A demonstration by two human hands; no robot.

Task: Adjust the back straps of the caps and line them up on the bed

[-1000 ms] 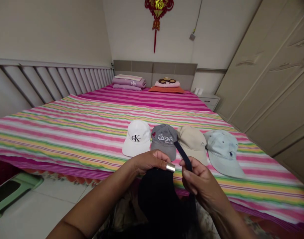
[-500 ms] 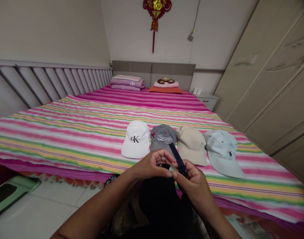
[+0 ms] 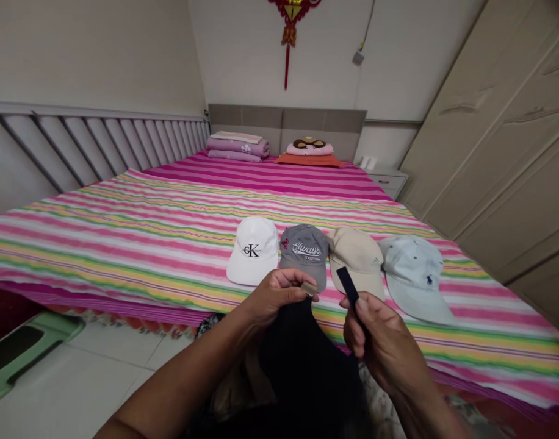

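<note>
Okay, so in the head-cam view there's a person sitting or standing at the edge of a big bed, working on a dark navy cap (image 3: pixel 307 360) right up close. The crown hangs down below their hands, so it's mostly a dark lump. Their left hand (image 3: pixel 274 297) is curled and closed, gripping the top of the cap, with a small metal buckle (image 3: pixel 309 288) showing right at the fingertips. The right hand (image 3: pixel 384 341) is pinching a narrow navy strap (image 3: pixel 346 285), whose free end sticks up above the fingers. There's a small gap between the two hands, and the strap's lower end disappears into the right hand, so I can't tell where it joins the cap.

Just past the hands, four ball caps sit in a tight row on the rainbow-striped bedsheet (image 3: pixel 124 244): a white CK cap (image 3: pixel 252 251), a grey "Always" cap (image 3: pixel 304 253), a beige cap (image 3: pixel 357 262) and a pale blue cap (image 3: pixel 414 279) with a small navy logo.

Farther up the bed, there's folded pink bedding (image 3: pixel 238 147) and an orange pillow (image 3: pixel 309 160) against the grey headboard (image 3: pixel 286 131). A red Chinese knot (image 3: pixel 291 24) hangs above them on the wall. Beige wardrobe doors (image 3: pixel 490 122) run along the right, and a green stool (image 3: pixel 27 353) sits on the tile floor (image 3: pixel 91 384) at lower left.
</note>
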